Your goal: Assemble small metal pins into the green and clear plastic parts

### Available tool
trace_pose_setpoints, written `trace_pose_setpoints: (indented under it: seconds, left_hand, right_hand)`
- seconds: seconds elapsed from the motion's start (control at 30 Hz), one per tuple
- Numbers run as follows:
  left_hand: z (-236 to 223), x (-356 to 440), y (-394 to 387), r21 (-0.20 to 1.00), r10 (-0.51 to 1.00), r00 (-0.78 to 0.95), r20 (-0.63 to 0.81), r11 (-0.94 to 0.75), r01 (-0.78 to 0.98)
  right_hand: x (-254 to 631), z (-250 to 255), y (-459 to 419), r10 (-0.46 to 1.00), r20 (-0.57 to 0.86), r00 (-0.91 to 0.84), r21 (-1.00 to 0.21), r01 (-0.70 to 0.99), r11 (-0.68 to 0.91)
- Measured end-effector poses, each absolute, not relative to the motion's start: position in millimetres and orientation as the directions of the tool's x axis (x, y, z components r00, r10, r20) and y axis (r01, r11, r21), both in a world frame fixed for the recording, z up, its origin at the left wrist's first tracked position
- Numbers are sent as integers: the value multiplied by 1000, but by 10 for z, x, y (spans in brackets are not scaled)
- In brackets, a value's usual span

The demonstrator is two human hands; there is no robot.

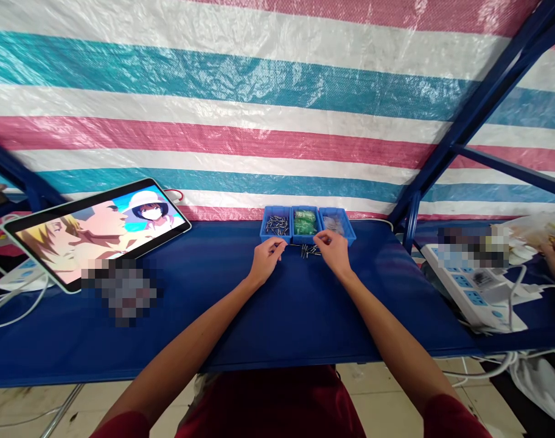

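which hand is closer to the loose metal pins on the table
Right. The right hand is just beside the loose metal pins, at their right end; the left hand is farther off, to their left.

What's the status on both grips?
Left hand, right hand: grip contents unclear. Loose metal pins between them, in front of blue plastic bins. Nothing in the way.

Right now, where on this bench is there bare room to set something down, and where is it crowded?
Free: the blue tabletop between the forearms, and the stretch between the tablet and the left hand. Crowded: by the three blue bins, where loose metal pins lie beside the right hand.
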State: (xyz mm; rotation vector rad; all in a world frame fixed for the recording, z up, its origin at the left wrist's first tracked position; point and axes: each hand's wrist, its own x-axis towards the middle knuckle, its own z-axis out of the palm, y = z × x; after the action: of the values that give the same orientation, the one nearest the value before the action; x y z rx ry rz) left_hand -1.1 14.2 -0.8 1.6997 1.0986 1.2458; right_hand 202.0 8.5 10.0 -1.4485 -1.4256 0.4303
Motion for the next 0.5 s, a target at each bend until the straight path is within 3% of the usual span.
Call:
trace_pose_setpoints:
  seconds: [0.07, 0.2, 0.37, 0.5]
  left_hand:
    - [-8, -18, 148, 898, 928, 154, 340, -369, 239]
    - [-28, -23, 159, 767, 878, 183, 443, -477, 429]
    - [-110, 14, 171, 470, 812, 372, 449, -569, 674]
    - [-127, 38, 178, 324, 807, 420, 416, -563, 761]
  right_hand:
    - [2007, 90, 74, 919, 386, 82, -680, 698, 223]
    - [1965, 40, 69, 938, 332, -96, -488, 834, 258]
    - [1881, 21, 45, 952, 259, -162, -397, 881, 258]
    - [1778, 65, 8, 961, 185, -208, -305, 917, 257]
